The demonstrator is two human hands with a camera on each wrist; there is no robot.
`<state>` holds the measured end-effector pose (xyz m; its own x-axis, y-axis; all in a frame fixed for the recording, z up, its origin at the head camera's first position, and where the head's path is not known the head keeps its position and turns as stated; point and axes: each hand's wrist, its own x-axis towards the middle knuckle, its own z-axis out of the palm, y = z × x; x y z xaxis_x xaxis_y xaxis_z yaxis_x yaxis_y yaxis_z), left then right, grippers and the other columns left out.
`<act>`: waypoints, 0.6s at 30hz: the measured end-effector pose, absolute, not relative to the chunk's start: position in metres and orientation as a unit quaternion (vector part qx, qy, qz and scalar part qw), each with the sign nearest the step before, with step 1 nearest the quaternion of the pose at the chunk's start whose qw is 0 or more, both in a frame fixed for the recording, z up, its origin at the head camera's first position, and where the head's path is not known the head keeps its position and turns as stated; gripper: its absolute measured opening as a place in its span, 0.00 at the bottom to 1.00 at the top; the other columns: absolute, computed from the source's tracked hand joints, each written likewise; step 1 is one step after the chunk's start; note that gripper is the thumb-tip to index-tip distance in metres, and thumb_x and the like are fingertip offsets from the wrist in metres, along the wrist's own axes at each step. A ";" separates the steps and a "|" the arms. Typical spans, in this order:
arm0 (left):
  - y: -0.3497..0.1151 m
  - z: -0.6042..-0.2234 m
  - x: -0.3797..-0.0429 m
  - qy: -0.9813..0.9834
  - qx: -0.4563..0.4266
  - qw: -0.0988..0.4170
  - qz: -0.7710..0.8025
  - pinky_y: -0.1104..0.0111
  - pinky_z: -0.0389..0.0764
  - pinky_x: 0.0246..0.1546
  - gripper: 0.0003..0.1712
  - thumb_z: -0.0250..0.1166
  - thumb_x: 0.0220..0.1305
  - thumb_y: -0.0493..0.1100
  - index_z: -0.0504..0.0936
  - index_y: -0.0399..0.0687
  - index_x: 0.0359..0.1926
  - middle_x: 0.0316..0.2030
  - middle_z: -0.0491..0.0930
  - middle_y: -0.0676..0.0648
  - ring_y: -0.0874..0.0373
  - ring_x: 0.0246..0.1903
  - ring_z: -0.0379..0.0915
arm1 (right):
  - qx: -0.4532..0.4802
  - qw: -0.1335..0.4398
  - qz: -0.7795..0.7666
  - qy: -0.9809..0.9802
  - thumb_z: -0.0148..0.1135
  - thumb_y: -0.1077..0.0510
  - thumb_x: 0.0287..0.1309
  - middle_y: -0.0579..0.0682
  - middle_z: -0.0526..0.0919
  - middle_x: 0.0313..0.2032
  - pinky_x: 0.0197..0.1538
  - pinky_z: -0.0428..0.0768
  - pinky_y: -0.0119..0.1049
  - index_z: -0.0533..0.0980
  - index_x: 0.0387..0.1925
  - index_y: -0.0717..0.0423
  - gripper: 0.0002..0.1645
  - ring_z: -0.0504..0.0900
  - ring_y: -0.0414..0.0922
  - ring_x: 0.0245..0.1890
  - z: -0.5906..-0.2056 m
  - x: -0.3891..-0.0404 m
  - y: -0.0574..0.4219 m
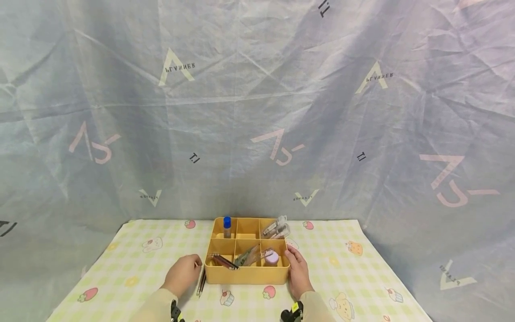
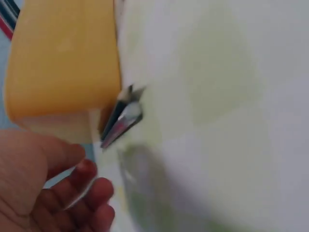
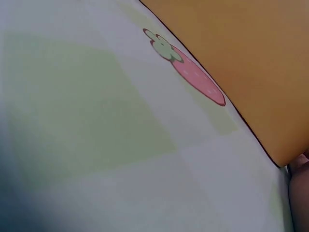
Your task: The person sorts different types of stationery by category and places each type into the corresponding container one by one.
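A yellow six-compartment desk organizer [image 1: 247, 276] stands on the table. My left hand [image 1: 183, 273] is by its left side, fingers loosely bent and holding nothing; the left wrist view shows the thumb and fingers [image 2: 99, 193] apart. Beside that side lie a dark pencil [image 2: 116, 116] and a second slim stick with a pale end [image 2: 126, 121]. My right hand [image 1: 298, 270] rests against the organizer's right wall, its fingers reaching along it. In the right wrist view only a sliver of that hand [image 3: 300, 193] shows at the organizer's corner.
Inside the organizer are a blue-capped glue stick [image 1: 227, 227], clear-cased items [image 1: 277, 228], dark pencils [image 1: 225, 261], a greenish flat item [image 1: 243, 257] and a round lilac-lidded container [image 1: 271, 257]. A green-checked cloth [image 1: 137, 268] covers the table; a grey curtain [image 1: 241, 112] hangs behind.
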<state>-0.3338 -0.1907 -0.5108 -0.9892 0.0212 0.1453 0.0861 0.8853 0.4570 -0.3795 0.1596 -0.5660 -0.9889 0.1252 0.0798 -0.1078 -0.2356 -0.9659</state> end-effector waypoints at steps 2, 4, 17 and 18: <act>-0.189 -0.515 -0.332 -0.970 -0.009 0.033 -0.242 0.63 0.75 0.24 0.08 0.67 0.64 0.40 0.80 0.47 0.28 0.23 0.78 0.53 0.58 0.23 0.73 | -0.010 0.074 0.783 -0.618 0.54 0.49 0.75 0.62 0.69 0.69 0.66 0.75 0.45 0.66 0.71 0.64 0.32 0.70 0.54 0.67 -0.566 -0.380 0.160; -0.187 -0.518 -0.330 -0.971 0.006 0.016 -0.240 0.65 0.70 0.21 0.12 0.68 0.63 0.41 0.76 0.49 0.23 0.19 0.74 0.53 0.58 0.20 0.69 | -0.010 0.074 0.785 -0.615 0.55 0.49 0.75 0.62 0.70 0.68 0.64 0.76 0.43 0.67 0.70 0.64 0.32 0.71 0.53 0.66 -0.566 -0.380 0.161; -0.194 -0.502 -0.323 -0.972 -0.005 -0.030 -0.233 0.68 0.72 0.18 0.08 0.63 0.51 0.30 0.75 0.42 0.20 0.15 0.75 0.48 0.59 0.13 0.69 | -0.004 0.074 0.790 -0.609 0.56 0.48 0.74 0.61 0.70 0.68 0.61 0.77 0.38 0.66 0.71 0.64 0.33 0.71 0.52 0.66 -0.567 -0.382 0.161; -0.197 -0.498 -0.324 -0.969 0.005 -0.038 -0.245 0.70 0.72 0.16 0.08 0.63 0.52 0.30 0.75 0.41 0.21 0.14 0.75 0.48 0.59 0.11 0.68 | -0.006 0.074 0.789 -0.610 0.56 0.48 0.75 0.61 0.70 0.69 0.62 0.77 0.39 0.66 0.71 0.64 0.33 0.71 0.52 0.66 -0.566 -0.381 0.161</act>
<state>-0.3237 -0.1972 -0.4982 -0.9970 0.0084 -0.0772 -0.0294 0.8795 0.4750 -0.3811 0.1608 -0.5661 -0.9890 0.1238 0.0811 -0.1097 -0.2454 -0.9632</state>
